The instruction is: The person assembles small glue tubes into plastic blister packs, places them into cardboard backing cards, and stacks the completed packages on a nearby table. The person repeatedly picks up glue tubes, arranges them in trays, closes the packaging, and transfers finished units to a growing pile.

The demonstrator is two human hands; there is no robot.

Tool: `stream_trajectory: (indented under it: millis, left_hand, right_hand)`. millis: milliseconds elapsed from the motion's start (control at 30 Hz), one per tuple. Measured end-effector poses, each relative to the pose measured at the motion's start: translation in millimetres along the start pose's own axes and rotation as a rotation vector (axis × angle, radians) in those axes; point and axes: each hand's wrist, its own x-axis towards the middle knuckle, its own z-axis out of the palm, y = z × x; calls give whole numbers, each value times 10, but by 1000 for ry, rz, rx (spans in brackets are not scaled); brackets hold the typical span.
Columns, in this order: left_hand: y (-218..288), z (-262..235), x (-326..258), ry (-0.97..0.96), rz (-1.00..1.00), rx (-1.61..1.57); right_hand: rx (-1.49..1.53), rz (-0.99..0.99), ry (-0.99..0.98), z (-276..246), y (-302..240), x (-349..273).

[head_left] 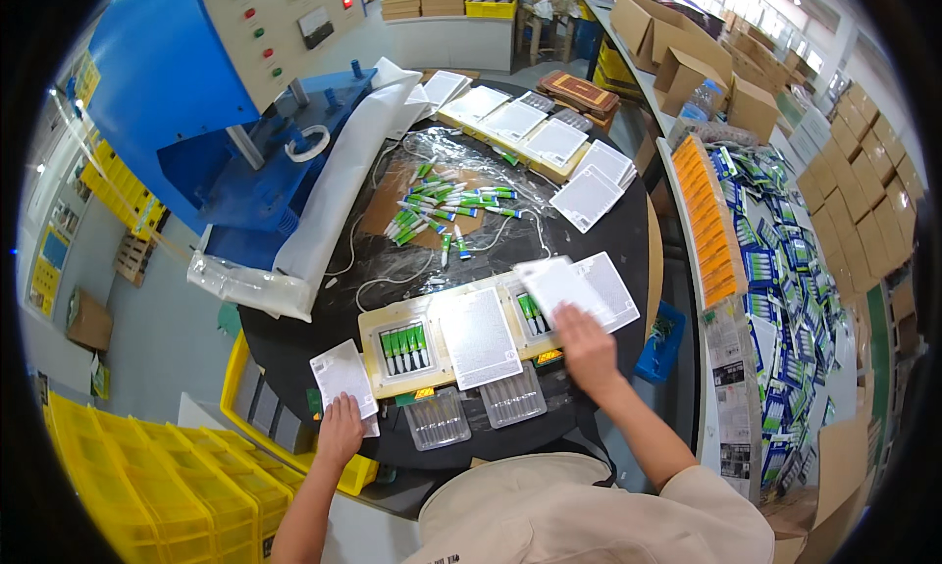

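Observation:
My right hand [586, 353] grips a blurred white card [561, 287] by its near edge. The card is over the right end of a long cream fixture [425, 380], partly covering a recess with green-and-white tubes. At the fixture's left end, a clear tray [404, 350] holds several such tubes upright, side by side. Another white card [479, 336] covers the middle place. My left hand [340, 427] lies with fingers stretched on a stack of white cards [341, 373] left of the fixture; its thumb is hard to see. More white cards [608, 287] lie at the right end.
Loose tubes [446, 206] lie heaped mid-table, with thin white cords around them. A second fixture [510, 137] with cards stands beyond. Empty clear trays [439, 422] sit at the near edge. A blue press [245, 152] rises left; yellow crates [147, 466] stand lower left; packed cards [775, 270] fill the right bench.

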Motion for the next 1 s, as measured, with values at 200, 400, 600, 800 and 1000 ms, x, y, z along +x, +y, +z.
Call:
stream_trajectory:
  millis: [200, 400, 600, 800, 1000]
  left_hand:
    - [201, -619, -86, 503, -162, -309]
    - [1025, -803, 519, 446, -24, -255]
    - [1136, -584, 605, 139, -9, -181]
    - [1101, -617, 635, 230, -28, -297]
    - [1098, -685, 833, 214, -68, -356]
  right_hand:
    - [-42, -49, -199, 303, -405, -236]
    - [144, -81, -251, 225, -239, -109]
    - [335, -106, -425, -22, 49, -42]
    - [394, 21, -378, 151, 105, 125]
    - [279, 80, -350, 605, 91, 296]
